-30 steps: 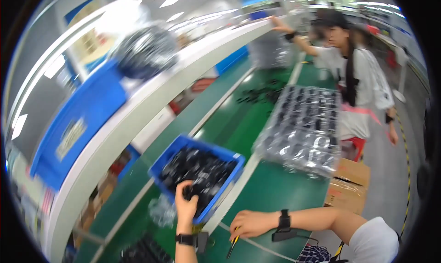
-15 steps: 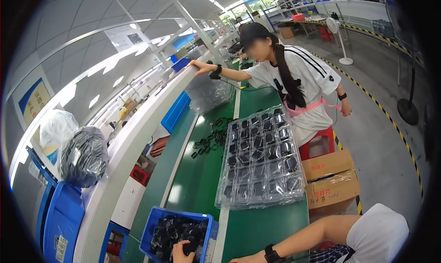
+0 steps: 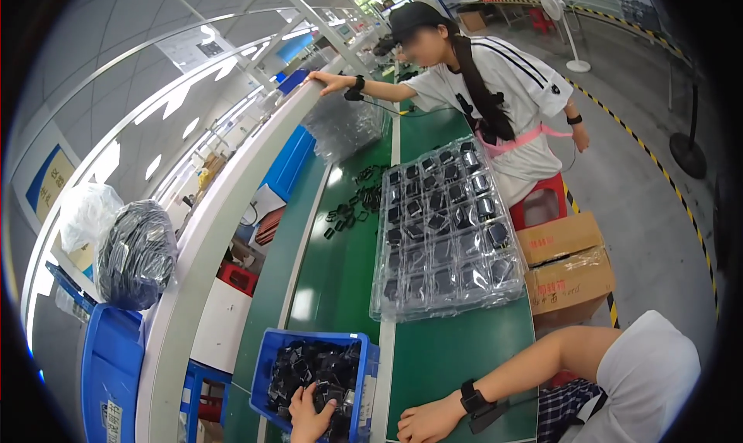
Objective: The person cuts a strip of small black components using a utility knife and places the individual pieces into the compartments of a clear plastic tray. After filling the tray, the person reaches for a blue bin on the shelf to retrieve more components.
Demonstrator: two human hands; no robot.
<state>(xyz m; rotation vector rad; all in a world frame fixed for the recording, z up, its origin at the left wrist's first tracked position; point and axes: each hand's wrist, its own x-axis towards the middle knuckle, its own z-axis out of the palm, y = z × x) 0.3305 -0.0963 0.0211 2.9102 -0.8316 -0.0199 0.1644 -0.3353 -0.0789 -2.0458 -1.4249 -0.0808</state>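
Observation:
My left hand (image 3: 311, 421) reaches into a blue bin (image 3: 370, 381) heaped with small black square pieces (image 3: 309, 369). Its fingers are spread and touch the pieces; none is plainly gripped. My right hand (image 3: 430, 422), with a black band on the wrist, rests on the green tabletop (image 3: 433, 358) to the right of the bin. Its fingers are loosely bent and I see nothing in them. Beyond both hands lies a clear plastic tray (image 3: 451, 230) with rows of compartments holding black square pieces, some under a clear cover.
A co-worker (image 3: 503, 94) stands across the tray, one hand on the white shelf rail (image 3: 232, 187). Loose black pieces (image 3: 352, 211) lie on the green belt. Stacked clear trays (image 3: 348, 125) stand farther back. Cardboard boxes (image 3: 569, 265) sit right of the table.
The view has shifted, so the bin and my right hand show more fully. My left hand's fingers have spread over the pieces. The co-worker's hand stays on the rail.

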